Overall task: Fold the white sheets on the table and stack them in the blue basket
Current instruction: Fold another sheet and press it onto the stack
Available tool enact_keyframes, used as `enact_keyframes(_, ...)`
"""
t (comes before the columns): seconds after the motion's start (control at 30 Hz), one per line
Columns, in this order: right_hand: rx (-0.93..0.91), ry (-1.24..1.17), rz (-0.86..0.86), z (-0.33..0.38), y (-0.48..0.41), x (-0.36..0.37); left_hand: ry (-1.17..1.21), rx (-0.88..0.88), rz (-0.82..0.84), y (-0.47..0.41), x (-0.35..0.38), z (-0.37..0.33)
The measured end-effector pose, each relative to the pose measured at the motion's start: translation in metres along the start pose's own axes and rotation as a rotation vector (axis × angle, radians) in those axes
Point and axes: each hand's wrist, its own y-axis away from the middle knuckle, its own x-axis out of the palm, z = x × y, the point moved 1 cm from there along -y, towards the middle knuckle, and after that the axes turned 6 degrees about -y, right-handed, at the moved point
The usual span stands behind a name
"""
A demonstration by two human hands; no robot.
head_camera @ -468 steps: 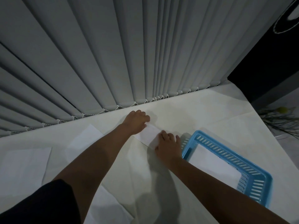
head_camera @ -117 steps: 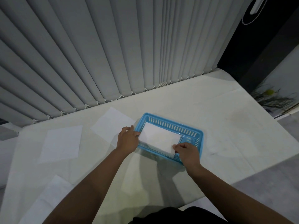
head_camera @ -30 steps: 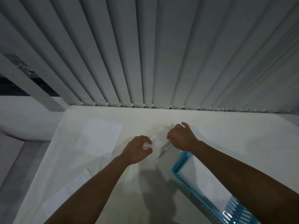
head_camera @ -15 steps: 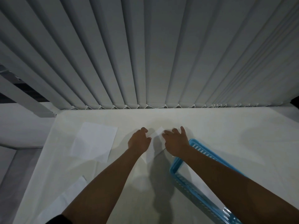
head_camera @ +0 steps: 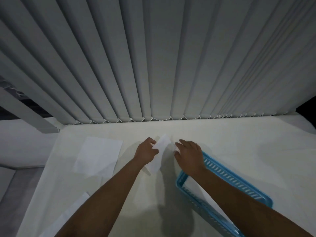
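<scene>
White sheet (head_camera: pixel 158 155) is pinched in the left hand (head_camera: pixel 146 152) near the counter's (head_camera: pixel 239 142) far edge; the right hand (head_camera: pixel 189 155), fingers loosely spread, presses its other side. Edges should be matched before creasing. Counted: three loose sheets, one basket (head_camera: pixel 222 178) holding folded paper.

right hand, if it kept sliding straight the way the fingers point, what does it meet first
The right hand points up-left at the white sheet that the left hand holds, so likely that sheet first; depth is unclear.
</scene>
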Motion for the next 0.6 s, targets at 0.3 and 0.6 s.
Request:
enact_keyframes(0.3, 0.342, -0.657, -0.119, 0.012, 0.083, -0.032, 0.654, -0.063, -0.061, 0.074, 0.003, -0.043)
enact_keyframes(0.6, 0.701, -1.547, -0.147, -0.015, 0.13, -0.043, 0.945, -0.03, -0.074, 0.14, 0.064, -0.076)
